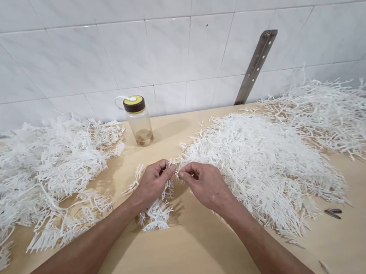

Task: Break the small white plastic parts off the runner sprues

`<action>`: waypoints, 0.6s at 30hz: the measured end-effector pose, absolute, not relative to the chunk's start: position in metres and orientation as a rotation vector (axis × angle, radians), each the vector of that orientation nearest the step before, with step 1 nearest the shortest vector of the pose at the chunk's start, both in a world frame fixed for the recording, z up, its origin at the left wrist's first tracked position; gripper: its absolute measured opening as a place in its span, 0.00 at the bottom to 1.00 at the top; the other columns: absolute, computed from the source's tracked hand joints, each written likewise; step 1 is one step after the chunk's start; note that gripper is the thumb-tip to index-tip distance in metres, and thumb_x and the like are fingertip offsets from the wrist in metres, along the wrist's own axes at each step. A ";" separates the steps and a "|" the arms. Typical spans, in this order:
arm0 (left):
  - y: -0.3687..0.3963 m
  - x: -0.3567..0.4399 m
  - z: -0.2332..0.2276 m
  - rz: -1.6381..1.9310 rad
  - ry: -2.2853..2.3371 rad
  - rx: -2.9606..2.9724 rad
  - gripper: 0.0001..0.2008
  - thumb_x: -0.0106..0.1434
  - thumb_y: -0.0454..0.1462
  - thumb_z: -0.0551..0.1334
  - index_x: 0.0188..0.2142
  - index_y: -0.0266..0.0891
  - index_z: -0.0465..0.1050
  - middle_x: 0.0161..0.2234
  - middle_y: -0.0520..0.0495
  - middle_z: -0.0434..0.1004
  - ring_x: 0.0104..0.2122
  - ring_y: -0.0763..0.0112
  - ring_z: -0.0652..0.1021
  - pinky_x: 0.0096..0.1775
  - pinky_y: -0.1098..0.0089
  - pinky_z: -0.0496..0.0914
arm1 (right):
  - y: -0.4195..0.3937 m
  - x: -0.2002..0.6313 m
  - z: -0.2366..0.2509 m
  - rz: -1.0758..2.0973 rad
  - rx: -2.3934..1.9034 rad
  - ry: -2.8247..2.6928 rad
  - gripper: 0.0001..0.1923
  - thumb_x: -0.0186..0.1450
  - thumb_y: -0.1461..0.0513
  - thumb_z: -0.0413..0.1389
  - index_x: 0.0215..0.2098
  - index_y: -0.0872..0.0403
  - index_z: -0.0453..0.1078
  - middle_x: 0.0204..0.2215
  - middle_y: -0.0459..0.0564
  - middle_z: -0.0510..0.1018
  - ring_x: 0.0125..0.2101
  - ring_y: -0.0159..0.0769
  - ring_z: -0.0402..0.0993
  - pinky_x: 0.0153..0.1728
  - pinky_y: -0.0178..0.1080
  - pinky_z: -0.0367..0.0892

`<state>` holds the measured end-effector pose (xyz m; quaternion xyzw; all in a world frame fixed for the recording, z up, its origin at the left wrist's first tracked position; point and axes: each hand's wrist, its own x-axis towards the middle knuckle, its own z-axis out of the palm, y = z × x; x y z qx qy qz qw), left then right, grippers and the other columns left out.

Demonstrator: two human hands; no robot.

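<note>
My left hand (156, 181) is closed in a pinch on a white branched plastic sprig (167, 189), whose toothed strands hang below the fingers. Close by on the right, my right hand (205, 183) pinches at the sprig's upper end, thumb and forefinger together; a small white tip shows at them. More white branched pieces (158, 215) lie on the table under my left hand. Beyond my right hand spreads a large heap of short white sprigs (256, 158). To the left is another pile of white branched pieces (55, 162).
A clear bottle with a dark and yellow lid (138, 122) stands behind my hands. A perforated metal bar (256, 67) leans on the tiled wall (118, 18). Longer white strands (341, 116) lie at the far right. Small dark slivers (333, 212) rest on the wooden table (211, 263).
</note>
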<state>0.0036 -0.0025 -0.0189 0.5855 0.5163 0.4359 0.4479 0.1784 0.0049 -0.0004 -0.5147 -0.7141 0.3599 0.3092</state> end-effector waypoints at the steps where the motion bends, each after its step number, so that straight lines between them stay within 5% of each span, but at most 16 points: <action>1: -0.002 0.003 -0.019 1.080 1.273 1.444 0.19 0.63 0.50 0.62 0.26 0.38 0.63 0.22 0.56 0.57 0.22 0.78 0.59 0.25 0.74 0.55 | 0.004 0.178 0.000 0.945 -1.367 -1.887 0.10 0.64 0.60 0.54 0.29 0.54 0.73 0.23 0.44 0.75 0.23 0.31 0.64 0.26 0.35 0.57; 12: 0.001 0.002 -0.026 1.155 1.339 1.498 0.18 0.61 0.47 0.64 0.24 0.38 0.64 0.21 0.57 0.59 0.23 0.77 0.60 0.27 0.74 0.57 | -0.020 0.157 -0.007 0.540 -1.308 -2.132 0.10 0.69 0.66 0.45 0.30 0.54 0.61 0.26 0.48 0.70 0.26 0.34 0.62 0.29 0.37 0.54; 18: 0.010 -0.008 -0.021 1.230 1.437 1.412 0.17 0.59 0.46 0.65 0.23 0.38 0.64 0.19 0.58 0.58 0.21 0.78 0.59 0.25 0.74 0.55 | -0.030 0.157 0.002 0.633 -1.216 -2.148 0.09 0.68 0.67 0.48 0.30 0.54 0.63 0.25 0.46 0.71 0.27 0.33 0.64 0.30 0.36 0.56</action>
